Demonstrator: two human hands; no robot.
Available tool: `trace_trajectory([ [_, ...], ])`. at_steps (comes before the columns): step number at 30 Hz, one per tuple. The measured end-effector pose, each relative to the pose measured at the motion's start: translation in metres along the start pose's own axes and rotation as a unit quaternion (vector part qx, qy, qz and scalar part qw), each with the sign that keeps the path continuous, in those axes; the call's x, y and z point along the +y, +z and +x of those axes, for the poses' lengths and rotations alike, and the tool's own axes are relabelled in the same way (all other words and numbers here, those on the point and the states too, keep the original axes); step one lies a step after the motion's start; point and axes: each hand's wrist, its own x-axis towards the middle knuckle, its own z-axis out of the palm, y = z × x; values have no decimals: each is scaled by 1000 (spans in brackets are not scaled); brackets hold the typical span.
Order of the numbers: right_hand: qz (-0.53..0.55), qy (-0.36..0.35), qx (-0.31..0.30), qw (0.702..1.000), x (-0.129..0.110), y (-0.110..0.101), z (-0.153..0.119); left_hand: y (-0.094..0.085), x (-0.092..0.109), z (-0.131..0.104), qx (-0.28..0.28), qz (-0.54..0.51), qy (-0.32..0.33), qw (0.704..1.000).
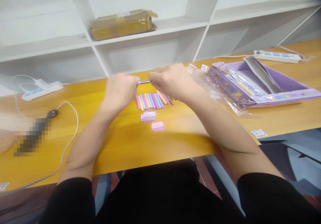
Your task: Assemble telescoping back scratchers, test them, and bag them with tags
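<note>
Head view: left hand (120, 90) and right hand (170, 81) pinch one pen (144, 82).

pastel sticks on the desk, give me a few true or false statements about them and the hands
1. Both hands hold one thin pen-like stick between them. True: the left hand and right hand each have a grip on an end of the stick.
2. The row of pastel sticks lies inside the purple box. False: it lies on the wooden desk, below the hands; the purple box is to the right.
3. Two small pink packets lie nearer the person than the row. True.
4. The brown parcel sits on the desk. False: it sits on a white shelf.
</note>
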Motion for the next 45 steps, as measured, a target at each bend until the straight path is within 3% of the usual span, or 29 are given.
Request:
trace_trajectory([
  [8, -1, -43, -6, 999, 3, 0, -2, 1, -1, -1, 1, -27, 5, 1000],
  [29, -30, -67, 0, 997, 2, 1, -1, -5, -10, -1, 10, -1, 1, 1000],
  [35, -43, -30, 5, 999, 3, -2, 1, -4, -29, 4, 16, -44, -20, 999],
  [45, -12, -14, -6, 1000, 44, -21, -6, 2, -61, 13, 46, -29, -40, 998],
])
